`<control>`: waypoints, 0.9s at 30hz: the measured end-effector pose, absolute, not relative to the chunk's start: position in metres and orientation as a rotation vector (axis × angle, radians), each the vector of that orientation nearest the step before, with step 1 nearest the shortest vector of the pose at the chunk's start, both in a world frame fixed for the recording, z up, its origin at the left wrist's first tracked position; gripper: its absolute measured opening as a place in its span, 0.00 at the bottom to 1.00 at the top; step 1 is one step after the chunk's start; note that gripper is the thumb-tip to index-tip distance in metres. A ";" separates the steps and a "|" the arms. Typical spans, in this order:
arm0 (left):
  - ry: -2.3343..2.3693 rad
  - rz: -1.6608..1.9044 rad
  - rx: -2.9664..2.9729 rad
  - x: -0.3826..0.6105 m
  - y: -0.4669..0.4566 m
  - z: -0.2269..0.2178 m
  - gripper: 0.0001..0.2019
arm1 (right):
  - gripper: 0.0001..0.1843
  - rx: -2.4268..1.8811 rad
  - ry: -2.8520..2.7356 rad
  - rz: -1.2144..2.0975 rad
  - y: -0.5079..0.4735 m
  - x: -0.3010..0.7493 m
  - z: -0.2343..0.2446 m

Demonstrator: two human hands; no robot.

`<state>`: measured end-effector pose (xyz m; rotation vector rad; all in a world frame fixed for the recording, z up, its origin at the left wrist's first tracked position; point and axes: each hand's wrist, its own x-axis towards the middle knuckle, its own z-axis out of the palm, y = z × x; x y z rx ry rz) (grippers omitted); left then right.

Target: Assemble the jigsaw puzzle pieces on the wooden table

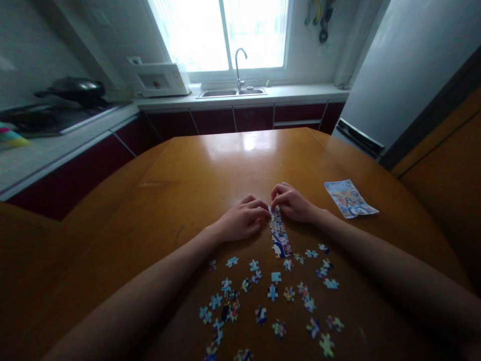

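A narrow strip of joined jigsaw puzzle pieces (pixel 280 235) lies on the wooden table, running away from me. My left hand (pixel 244 219) rests at the strip's far left side, fingers bent and fingertips against its edge. From the other side, my right hand (pixel 293 203) has its thumb and fingers closed at the far end of the strip. Whether a separate piece is between those fingertips is hidden. Nearer to me, several loose puzzle pieces (pixel 272 292) are scattered, many light blue, others dark or multicoloured.
A creased picture sheet (pixel 349 198) lies right of my right hand on the table (pixel 233 170). Beyond stand a counter with a sink (pixel 236 93) and tap, a white microwave (pixel 160 80), and a pan (pixel 77 89) on the stove. A fridge (pixel 398 65) is at the right.
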<state>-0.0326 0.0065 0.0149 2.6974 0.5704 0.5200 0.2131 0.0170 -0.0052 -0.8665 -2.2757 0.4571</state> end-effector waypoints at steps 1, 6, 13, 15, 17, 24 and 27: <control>0.570 0.524 2.692 -0.033 0.007 0.014 0.17 | 0.20 -0.869 -2.293 0.442 0.017 0.213 -0.004; 0.674 0.608 2.696 -0.033 0.008 0.011 0.16 | 0.17 -0.860 -2.337 0.394 0.018 0.212 -0.002; 0.801 0.551 2.776 -0.031 0.006 0.008 0.16 | 0.18 -0.909 -2.118 0.411 0.021 0.211 -0.009; 0.801 0.538 2.772 -0.031 0.006 0.008 0.15 | 0.18 -0.950 -2.048 0.380 0.022 0.211 -0.012; 0.799 0.520 2.759 -0.031 0.007 0.008 0.14 | 0.18 -0.959 -2.054 0.372 0.023 0.212 -0.013; 0.796 0.514 2.717 -0.032 0.009 0.006 0.16 | 0.12 -0.907 -2.245 0.371 0.018 0.212 -0.010; 0.795 0.544 2.721 -0.032 0.008 0.005 0.15 | 0.13 -0.923 -2.272 0.367 0.018 0.213 -0.010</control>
